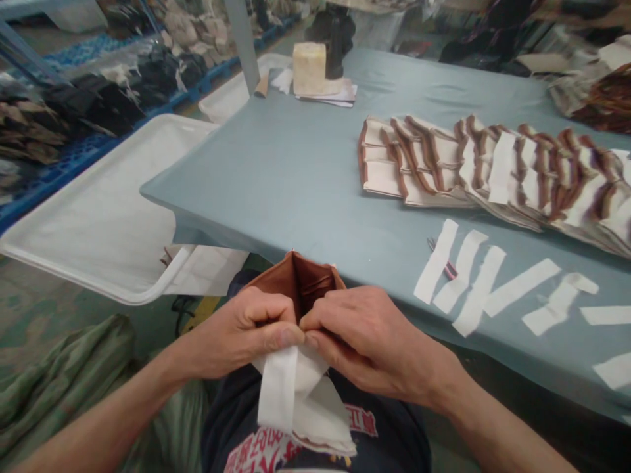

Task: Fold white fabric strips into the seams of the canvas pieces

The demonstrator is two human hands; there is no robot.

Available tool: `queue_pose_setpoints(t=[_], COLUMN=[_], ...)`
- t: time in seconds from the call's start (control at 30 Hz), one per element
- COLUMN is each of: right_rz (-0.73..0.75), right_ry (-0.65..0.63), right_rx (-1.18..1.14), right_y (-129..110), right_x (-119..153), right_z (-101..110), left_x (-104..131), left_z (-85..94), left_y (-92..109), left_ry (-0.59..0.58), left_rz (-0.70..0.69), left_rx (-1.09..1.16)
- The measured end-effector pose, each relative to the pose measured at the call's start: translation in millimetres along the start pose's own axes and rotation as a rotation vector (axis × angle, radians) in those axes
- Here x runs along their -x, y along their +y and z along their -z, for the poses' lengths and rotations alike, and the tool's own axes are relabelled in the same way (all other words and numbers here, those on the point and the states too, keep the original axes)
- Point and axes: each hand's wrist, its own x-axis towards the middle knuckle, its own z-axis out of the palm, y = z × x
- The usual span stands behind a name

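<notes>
A brown fabric piece with a white lining is held over the lap, at the table's front edge. My left hand pinches its edge, with a white strip hanging below the thumb. Right beside it, my right hand pinches the same edge, its fingertips nearly touching the left ones. The brown side opens as a fold beyond the fingers.
A row of brown and white pieces lies on the blue-green table. Several white strips and small scissors are near its front edge. A white tray stands left; a yellowish block sits at the back.
</notes>
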Motion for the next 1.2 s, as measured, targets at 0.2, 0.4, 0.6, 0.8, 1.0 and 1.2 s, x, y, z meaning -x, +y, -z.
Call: queue_pose_setpoints(t=[0.2, 0.4, 0.6, 0.8, 1.0, 1.2], right_rz=[0.043, 0.014, 0.051, 0.053, -0.011, -0.130], right_ry=[0.020, 0.185, 0.200, 0.184, 0.035, -0.038], right_rx=[-0.108, -0.280, -0.255, -0.156, -0.176, -0.317], right_y=[8, 44, 49, 19, -5, -1], right_x=[-8, -10, -9, -26, -47, -47], right_z=[-2, -23, -28, 5, 35, 33], left_x=[5, 32, 61, 67, 37, 7], left_z=[1.4, -4.0, 15.8, 60.2, 74.8, 51.1], left_y=[20, 14, 1, -13, 8, 38], left_ry=[-0.080, 0.082, 0.195, 0.429, 0.275, 0.132], left_rz=[-0.059, -0.071, -0.115, -0.262, -0.337, -0.403], left_rx=[-0.233, -0.037, -0.158, -0.740, -0.752, -0.560])
